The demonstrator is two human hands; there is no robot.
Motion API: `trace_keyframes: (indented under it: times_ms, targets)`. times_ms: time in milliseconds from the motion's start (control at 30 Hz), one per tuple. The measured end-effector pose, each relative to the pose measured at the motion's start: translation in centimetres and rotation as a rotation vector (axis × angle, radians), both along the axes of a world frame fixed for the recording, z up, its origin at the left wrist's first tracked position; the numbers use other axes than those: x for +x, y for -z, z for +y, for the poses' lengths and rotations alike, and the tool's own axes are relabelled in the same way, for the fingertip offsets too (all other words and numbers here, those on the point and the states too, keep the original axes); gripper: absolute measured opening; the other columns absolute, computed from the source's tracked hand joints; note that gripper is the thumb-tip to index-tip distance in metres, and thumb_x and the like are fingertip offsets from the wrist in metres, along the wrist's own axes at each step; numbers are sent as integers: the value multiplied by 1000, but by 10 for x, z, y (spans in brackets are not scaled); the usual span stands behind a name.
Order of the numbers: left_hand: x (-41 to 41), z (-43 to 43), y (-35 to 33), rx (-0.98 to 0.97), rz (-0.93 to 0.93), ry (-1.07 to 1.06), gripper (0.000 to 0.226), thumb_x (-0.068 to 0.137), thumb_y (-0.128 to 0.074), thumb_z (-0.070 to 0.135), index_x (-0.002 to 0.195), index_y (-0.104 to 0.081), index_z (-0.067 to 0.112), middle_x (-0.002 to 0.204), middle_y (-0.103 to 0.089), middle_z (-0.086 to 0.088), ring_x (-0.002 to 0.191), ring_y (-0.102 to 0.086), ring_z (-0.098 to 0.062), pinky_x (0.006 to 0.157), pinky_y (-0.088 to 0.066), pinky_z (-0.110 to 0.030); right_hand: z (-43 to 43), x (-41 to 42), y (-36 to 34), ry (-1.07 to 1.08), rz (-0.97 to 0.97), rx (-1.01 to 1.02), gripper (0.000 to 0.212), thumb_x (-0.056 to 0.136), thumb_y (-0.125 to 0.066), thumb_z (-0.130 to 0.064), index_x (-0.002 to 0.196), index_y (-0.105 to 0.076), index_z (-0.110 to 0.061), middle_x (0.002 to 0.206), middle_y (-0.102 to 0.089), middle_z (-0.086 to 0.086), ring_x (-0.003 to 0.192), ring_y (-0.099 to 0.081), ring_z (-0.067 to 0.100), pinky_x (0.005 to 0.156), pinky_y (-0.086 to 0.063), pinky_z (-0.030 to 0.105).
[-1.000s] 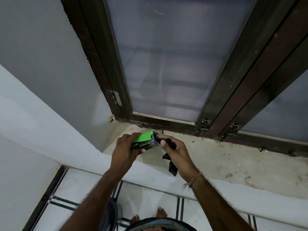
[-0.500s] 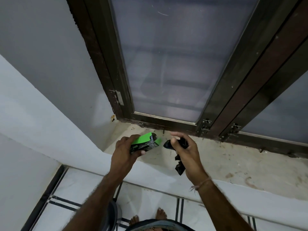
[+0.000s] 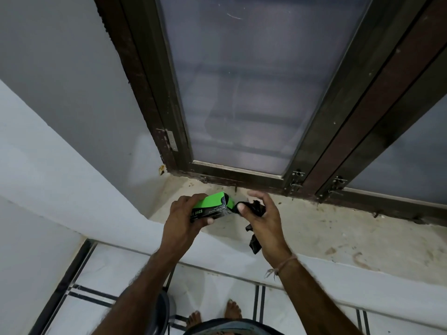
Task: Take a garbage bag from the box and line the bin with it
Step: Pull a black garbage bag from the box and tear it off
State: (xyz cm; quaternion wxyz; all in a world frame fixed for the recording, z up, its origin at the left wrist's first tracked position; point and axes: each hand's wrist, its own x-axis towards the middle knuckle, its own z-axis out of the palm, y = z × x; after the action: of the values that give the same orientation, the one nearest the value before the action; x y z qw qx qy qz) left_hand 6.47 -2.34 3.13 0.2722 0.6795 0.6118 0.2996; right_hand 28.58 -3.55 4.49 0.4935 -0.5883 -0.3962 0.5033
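Note:
A green and black box of garbage bags (image 3: 212, 206) is gripped from the side by my left hand (image 3: 186, 220), held above the window ledge with its open end facing right. My right hand (image 3: 262, 220) pinches a black garbage bag (image 3: 254, 209) between thumb and fingers right at the box's open end. A loose strip of the bag (image 3: 255, 243) hangs down below my palm. A dark round rim that may be the bin (image 3: 161, 310) shows on the floor under my left forearm, mostly hidden.
A stained stone window ledge (image 3: 338, 233) runs under a dark-framed frosted window (image 3: 242, 93). A white wall edge (image 3: 72, 189) slopes at left. Below lie the white tiled floor (image 3: 84, 274) with black lines and my bare feet (image 3: 212, 315).
My right hand pulled the black bag out of the box and away to the right, then came back close to the box's open end. The left hand stayed nearly still.

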Motion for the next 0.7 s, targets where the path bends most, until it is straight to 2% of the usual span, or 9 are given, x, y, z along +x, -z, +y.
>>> trace_keyframes:
  times_ms: [67,133,233,333,400,467,567,633,700]
  targets:
    - [-3,0,0,0,0,-12,65,78,-70,52,138,-60,27,117,-62,0,108,-50,-21,85,-47,-37,0,5,3,40,-65,-111,34,97,-72,-32,129,-63,-30,111,-70,-6,79,-70,18,64,-60,29]
    - [-5,-1,2,-7,20,-13,64,79,-70,50,138,-60,28,119,-62,0,110,-50,-21,84,-48,-36,1,10,6,-35,-52,-187,34,99,-66,-40,131,-65,-30,113,-74,-3,74,-67,19,61,-58,31]
    - [-6,-1,4,-10,60,-5,62,81,-71,48,138,-59,28,121,-62,0,113,-50,-22,82,-50,-36,2,14,-1,-124,75,-156,28,102,-62,-35,123,-74,-21,110,-77,2,61,-58,5,52,-48,22]
    - [-7,-1,2,-13,65,-3,62,81,-69,48,138,-60,27,122,-61,-1,113,-50,-22,82,-51,-36,7,15,0,-123,56,-105,26,102,-63,-29,125,-71,-19,116,-75,4,64,-62,2,60,-53,22]
    - [-8,0,1,-10,55,-9,61,81,-68,49,138,-60,28,122,-61,0,114,-50,-22,83,-52,-37,10,18,2,-108,-54,-187,28,103,-60,-38,124,-69,-20,115,-75,5,65,-63,10,61,-53,31]
    - [-9,0,-1,-6,52,-6,61,81,-69,48,138,-60,29,122,-61,0,114,-50,-22,84,-53,-39,9,19,2,-158,-113,-285,35,103,-56,-47,119,-71,-20,108,-77,2,67,-61,14,59,-49,30]
    - [-11,2,-2,-13,53,-9,62,80,-69,48,138,-61,27,123,-62,-2,115,-51,-24,85,-52,-39,9,21,-2,-208,90,-289,41,99,-59,-47,125,-73,-19,89,-77,-2,59,-47,10,51,-42,20]
    - [-13,2,-3,-13,54,-26,63,80,-68,48,138,-60,26,124,-62,-3,114,-50,-23,84,-50,-36,10,23,-2,-240,215,-209,49,97,-57,-48,135,-68,-21,105,-75,22,51,-35,5,46,-35,17]
    - [-16,3,-4,-7,60,-33,63,80,-69,47,138,-60,24,126,-62,-5,115,-50,-24,82,-47,-34,11,25,-6,-257,265,-158,49,102,-47,-51,136,-68,-22,122,-69,30,50,-35,3,46,-34,16]
